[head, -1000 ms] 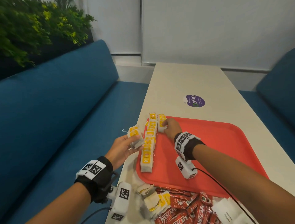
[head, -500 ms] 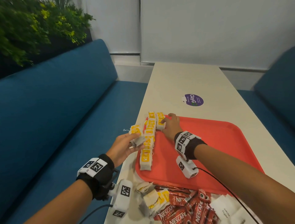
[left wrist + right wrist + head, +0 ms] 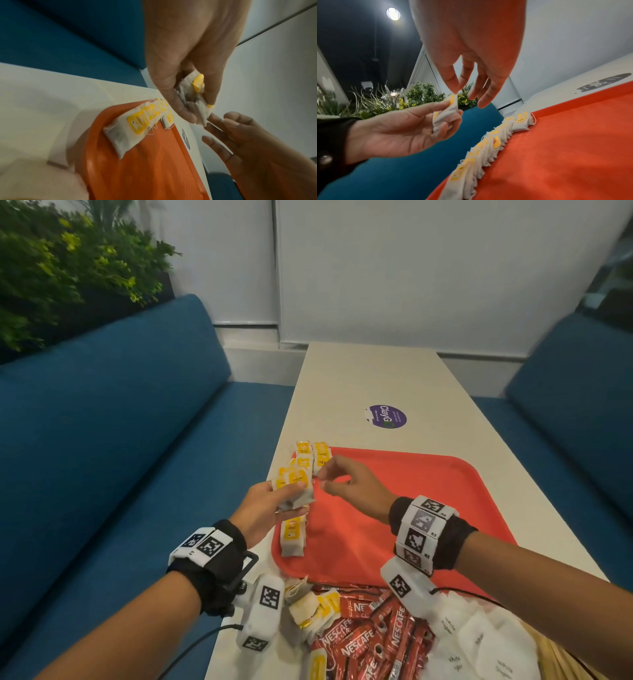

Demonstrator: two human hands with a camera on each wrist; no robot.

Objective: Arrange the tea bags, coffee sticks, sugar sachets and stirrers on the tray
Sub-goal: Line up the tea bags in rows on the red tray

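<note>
My left hand (image 3: 274,505) holds a small bunch of tea bags (image 3: 296,489) with yellow tags just above the left rim of the red tray (image 3: 411,508). The right wrist view shows the bunch (image 3: 447,115) between its thumb and fingers. My right hand (image 3: 329,479) hovers right beside it with loosely bent fingers. Its thumb tip sits at the top tag and nothing is between its fingers (image 3: 481,100). A row of overlapping tea bags (image 3: 293,537) runs along the tray's left side, and one more tea bag (image 3: 322,457) lies beside the row's far end.
On the table (image 3: 359,371) in front of the tray lie loose tea bags (image 3: 308,607), red coffee sticks (image 3: 370,638) and white sugar sachets (image 3: 479,645). A purple sticker (image 3: 387,416) is beyond the tray. Blue sofas (image 3: 102,440) flank the table.
My right hand has left the tea bag at the tray's far left corner and drawn back to my left hand. My left hand has moved right, over the tray's rim.
</note>
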